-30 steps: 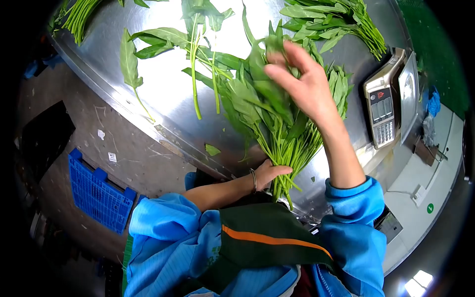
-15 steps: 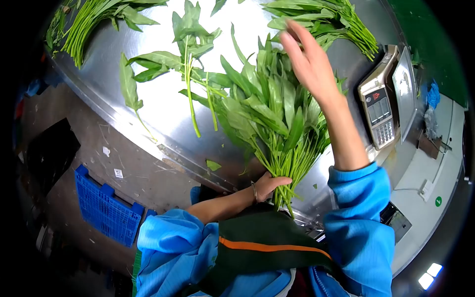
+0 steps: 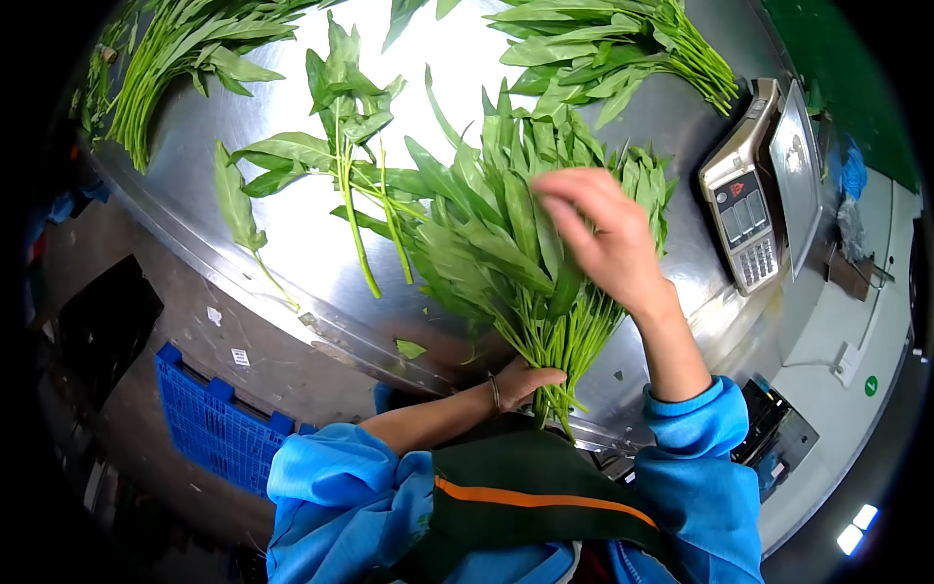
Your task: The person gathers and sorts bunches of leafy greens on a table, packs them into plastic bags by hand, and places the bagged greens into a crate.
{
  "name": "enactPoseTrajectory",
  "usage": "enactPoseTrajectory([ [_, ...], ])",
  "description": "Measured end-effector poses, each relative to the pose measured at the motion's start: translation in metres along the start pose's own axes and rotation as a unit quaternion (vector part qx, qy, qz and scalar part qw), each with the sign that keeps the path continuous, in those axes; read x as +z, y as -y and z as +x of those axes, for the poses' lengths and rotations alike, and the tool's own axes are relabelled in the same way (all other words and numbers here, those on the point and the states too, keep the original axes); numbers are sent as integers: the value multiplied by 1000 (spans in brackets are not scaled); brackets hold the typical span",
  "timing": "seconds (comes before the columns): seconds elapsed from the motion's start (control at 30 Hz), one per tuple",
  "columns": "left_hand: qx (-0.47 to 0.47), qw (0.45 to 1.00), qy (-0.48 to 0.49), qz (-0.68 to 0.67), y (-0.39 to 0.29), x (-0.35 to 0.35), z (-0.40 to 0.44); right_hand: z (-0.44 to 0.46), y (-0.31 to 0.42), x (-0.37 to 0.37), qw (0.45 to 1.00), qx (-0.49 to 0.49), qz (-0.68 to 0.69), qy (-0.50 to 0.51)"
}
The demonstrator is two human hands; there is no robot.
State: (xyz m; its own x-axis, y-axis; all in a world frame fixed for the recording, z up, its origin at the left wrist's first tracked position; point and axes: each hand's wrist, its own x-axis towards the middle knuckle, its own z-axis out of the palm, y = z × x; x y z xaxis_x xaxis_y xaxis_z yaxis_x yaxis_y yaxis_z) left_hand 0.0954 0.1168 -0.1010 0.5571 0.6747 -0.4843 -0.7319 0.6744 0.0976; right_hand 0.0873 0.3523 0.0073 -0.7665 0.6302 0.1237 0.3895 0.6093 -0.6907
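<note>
Head view: gripping bunch of greens low on the stems w/ left hand, w/ thumb across, at near edge of worktop. Held w/ leaves spread away from the body. Reaching over those leaves w/ right hand, w/ fingers part-curled & unclenched; can't tell re: contact. Prob. at the step of working over leaves while steadying stems; calls for firm lower grip & light upper touch, w/o bending leaves. Off to the left: loose stalks. Farther up, to the right: another bunch, w/ scale nearby.
</note>
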Motion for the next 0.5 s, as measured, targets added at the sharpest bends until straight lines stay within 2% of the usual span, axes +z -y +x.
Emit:
enactPoseTrajectory([
  [0.03, -5, 1000, 1, 6, 0, 0, 0, 2, 1, 8, 999, 9, 15, 27],
  [0.1, 0, 1000, 2, 10, 0, 1, -1, -3, -10, 20, 993, 98, -40, 54],
  [0.2, 12, 1000, -3, 15, 0, 3, -2, 2, -11, 23, 970, 226, 12, 87],
  [0.3, 27, 999, -2, 30, 4, 0, 1, 14, -4, 29, 955, 263, -63, 121],
  [0.33, 31, 999, -5, 29, 3, 1, 0, 15, -6, 31, 952, 244, -106, 155],
  [0.43, 39, 999, -2, 34, 1, 1, -1, 5, -16, 24, 946, 310, 42, 81],
  [0.47, 42, 999, -1, 33, 2, 2, -1, 1, -16, 19, 909, 377, 169, 64],
  [0.5, 39, 999, -1, 33, 3, 2, -1, -2, -13, 16, 882, 406, 234, 55],
])
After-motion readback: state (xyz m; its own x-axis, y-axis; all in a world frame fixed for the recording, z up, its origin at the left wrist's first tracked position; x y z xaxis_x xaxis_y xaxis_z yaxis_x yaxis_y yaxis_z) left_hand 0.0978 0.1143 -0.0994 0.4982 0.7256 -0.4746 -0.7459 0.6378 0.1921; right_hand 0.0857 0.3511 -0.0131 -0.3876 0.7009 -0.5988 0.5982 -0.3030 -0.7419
